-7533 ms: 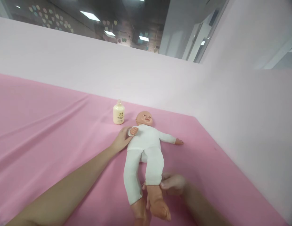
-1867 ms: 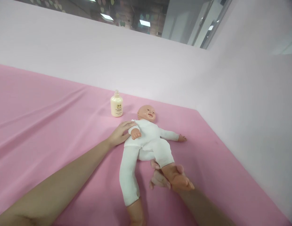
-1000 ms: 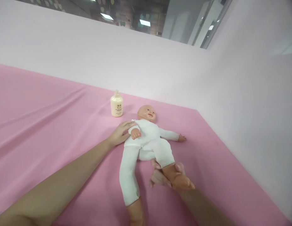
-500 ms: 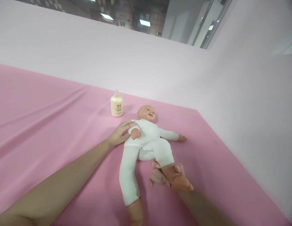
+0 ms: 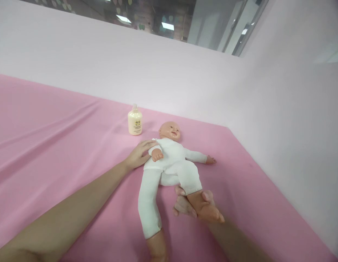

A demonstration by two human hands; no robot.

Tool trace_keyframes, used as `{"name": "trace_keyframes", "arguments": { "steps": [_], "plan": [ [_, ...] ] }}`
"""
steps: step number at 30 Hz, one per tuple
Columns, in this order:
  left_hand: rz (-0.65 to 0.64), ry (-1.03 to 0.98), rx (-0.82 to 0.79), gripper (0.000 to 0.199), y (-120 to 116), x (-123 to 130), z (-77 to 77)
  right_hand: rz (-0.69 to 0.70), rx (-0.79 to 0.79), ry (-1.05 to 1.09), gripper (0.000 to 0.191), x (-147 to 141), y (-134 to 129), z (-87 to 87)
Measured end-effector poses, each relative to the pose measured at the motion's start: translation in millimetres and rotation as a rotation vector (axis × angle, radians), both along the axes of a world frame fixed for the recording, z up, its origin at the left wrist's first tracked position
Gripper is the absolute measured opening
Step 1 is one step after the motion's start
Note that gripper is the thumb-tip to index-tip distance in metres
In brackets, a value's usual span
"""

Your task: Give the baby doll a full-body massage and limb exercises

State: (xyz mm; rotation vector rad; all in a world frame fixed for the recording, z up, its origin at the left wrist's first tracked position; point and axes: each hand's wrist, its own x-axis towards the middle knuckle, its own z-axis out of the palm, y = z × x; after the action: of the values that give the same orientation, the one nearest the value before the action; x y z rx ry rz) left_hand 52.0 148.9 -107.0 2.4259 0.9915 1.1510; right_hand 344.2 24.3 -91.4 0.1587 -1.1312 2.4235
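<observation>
A baby doll (image 5: 169, 154) with a white cloth body lies on its back on the pink sheet (image 5: 103, 218), its head away from me. My left hand (image 5: 139, 153) is closed around the doll's upper arm and shoulder on the left side. From below, my right hand (image 5: 186, 203) grips the doll's right-side leg near the ankle, with the knee bent and the foot towards me. The other leg stretches down to the bottom edge of the view. Part of my right palm is hidden behind the doll's foot.
A cream-coloured bottle (image 5: 135, 122) with a dark label stands left of the doll's head. White walls (image 5: 158, 80) rise behind and to the right of the sheet. Folds run across the sheet at the left.
</observation>
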Motion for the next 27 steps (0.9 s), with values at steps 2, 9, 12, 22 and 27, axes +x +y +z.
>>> {"name": "trace_keyframes", "arguments": {
  "steps": [2,9,12,22,27],
  "plan": [
    [0.005,-0.002,-0.001,0.048,-0.3,0.2,0.2,0.014,0.018,0.025,0.051,-0.8,0.3,1.1],
    [-0.002,-0.013,0.020,0.047,0.2,0.0,-0.9,-0.014,0.010,0.056,0.050,-1.5,-1.8,-0.2],
    [-0.009,-0.012,0.021,0.048,0.4,-0.3,-1.5,-0.027,0.003,0.017,0.051,-0.5,-3.0,0.6],
    [-0.004,-0.004,0.012,0.048,1.5,-0.9,-3.0,0.024,0.037,0.047,0.052,-2.3,3.2,-2.8],
    [0.006,-0.007,0.012,0.047,-0.4,0.3,-0.9,-0.003,0.015,0.044,0.051,-1.5,1.4,-5.5]
  ]
}}
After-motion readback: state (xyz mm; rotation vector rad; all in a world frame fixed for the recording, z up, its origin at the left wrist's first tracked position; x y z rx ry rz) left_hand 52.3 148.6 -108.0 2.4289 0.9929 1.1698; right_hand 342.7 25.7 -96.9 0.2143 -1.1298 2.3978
